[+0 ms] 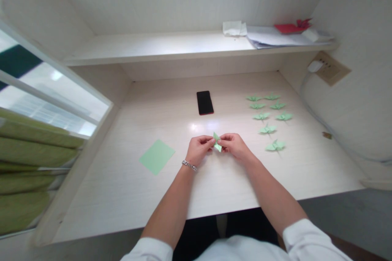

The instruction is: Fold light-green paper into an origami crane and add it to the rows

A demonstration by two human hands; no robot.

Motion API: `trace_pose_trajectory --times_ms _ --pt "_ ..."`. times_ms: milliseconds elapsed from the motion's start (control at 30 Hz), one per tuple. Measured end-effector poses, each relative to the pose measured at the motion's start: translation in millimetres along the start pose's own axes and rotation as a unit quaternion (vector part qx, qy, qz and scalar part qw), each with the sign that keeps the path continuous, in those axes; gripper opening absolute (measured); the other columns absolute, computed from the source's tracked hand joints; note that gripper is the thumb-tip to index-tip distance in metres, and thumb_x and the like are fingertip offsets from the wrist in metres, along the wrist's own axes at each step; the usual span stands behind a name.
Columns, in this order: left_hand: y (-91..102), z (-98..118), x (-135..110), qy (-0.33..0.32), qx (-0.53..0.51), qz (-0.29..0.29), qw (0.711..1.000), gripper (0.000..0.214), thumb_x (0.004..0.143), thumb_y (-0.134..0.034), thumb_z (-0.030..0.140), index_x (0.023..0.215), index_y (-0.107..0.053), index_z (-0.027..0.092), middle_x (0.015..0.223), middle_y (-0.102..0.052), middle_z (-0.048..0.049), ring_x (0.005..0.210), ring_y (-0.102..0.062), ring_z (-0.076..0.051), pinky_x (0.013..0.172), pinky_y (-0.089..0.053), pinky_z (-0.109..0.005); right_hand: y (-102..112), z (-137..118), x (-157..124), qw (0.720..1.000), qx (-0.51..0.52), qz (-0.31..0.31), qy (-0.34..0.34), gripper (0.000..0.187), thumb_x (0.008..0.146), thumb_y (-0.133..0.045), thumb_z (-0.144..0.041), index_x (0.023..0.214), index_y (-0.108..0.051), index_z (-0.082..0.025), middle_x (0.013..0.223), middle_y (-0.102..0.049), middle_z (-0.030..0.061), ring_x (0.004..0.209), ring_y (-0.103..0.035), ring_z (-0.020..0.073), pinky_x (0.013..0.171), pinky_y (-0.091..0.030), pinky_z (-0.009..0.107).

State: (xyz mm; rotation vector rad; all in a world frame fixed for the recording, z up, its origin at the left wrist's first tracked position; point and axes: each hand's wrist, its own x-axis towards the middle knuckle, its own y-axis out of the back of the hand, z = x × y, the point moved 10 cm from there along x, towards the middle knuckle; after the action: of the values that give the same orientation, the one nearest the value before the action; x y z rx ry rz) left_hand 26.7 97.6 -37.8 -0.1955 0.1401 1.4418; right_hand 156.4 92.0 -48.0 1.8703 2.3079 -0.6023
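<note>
Between my two hands is a small piece of folded green paper, narrow and pointed at top and bottom. My left hand pinches its left side with thumb and fingers; a chain bracelet circles that wrist. From the other side my right hand grips the paper the same way, thumb on its face. The fingertips behind the paper are partly hidden. Flat on the desk, left of my hands, lies a green paper square. Several folded green paper cranes stand in two rough columns to the right.
A black phone lies beyond my hands on the desk. The shelf above holds papers, a white tissue packet and a red paper item. A cable hangs from a wall socket at right.
</note>
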Motion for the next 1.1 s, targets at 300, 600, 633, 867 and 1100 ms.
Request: trace_pose_trajectory --times_ms 300,600,633,867,1100 --pt "6.4 -1.2 1.5 -0.006 0.01 0.034 0.999 0.029 0.059 -0.079 0.037 0.074 -0.074 0.012 0.067 -0.07 -0.0068 0.058 -0.06 -0.015 0.055 -0.048 -0.025 -4.4 -1.7 -3.0 1.0 -0.027 -0.01 -0.01 0.029 0.06 -0.076 -0.037 0.073 -0.069 -0.012 0.057 -0.063 0.0011 0.048 -0.052 0.0097 0.047 -0.041 0.022" --pt "6.4 -2.7 1.1 0.001 -0.004 0.037 0.999 0.027 0.056 -0.081 0.034 0.07 -0.074 0.012 0.065 -0.07 -0.0069 0.056 -0.06 -0.015 0.053 -0.047 -0.025 -3.6 -1.4 -3.0 0.999 -0.043 -0.008 -0.002 0.029 0.061 -0.075 -0.037 0.075 -0.07 -0.012 0.054 -0.062 0.0007 0.046 -0.052 0.01 0.047 -0.042 0.022" --pt "6.1 -2.5 1.0 0.002 -0.003 0.036 0.999 0.027 0.056 -0.081 0.034 0.07 -0.074 0.012 0.065 -0.069 -0.0068 0.055 -0.059 -0.014 0.053 -0.046 -0.025 -3.3 -1.4 -3.1 0.999 -0.046 -0.007 -0.002 0.029 0.061 -0.075 -0.037 0.075 -0.07 -0.012 0.053 -0.062 0.0007 0.046 -0.052 0.01 0.047 -0.042 0.022" --pt "5.6 -3.5 0.8 0.006 -0.008 0.026 1.0 0.029 0.056 -0.081 0.036 0.069 -0.073 0.011 0.061 -0.067 -0.0059 0.051 -0.054 -0.012 0.049 -0.042 -0.023 -2.0 -2.7 -2.9 0.997 -0.071 -0.002 0.002 0.029 0.061 -0.075 -0.038 0.072 -0.07 -0.012 0.051 -0.06 0.0003 0.045 -0.051 0.0097 0.045 -0.039 0.021" --pt "2.3 -5.4 0.2 0.024 -0.028 -0.007 0.999 0.027 0.054 -0.082 0.034 0.069 -0.073 0.013 0.059 -0.065 -0.0038 0.049 -0.05 -0.01 0.047 -0.037 -0.021 -5.1 -9.1 -5.5 0.994 -0.109 -0.018 0.017 0.025 0.064 -0.072 -0.036 0.07 -0.069 -0.012 0.051 -0.058 -0.0012 0.045 -0.047 0.0083 0.044 -0.035 0.021"
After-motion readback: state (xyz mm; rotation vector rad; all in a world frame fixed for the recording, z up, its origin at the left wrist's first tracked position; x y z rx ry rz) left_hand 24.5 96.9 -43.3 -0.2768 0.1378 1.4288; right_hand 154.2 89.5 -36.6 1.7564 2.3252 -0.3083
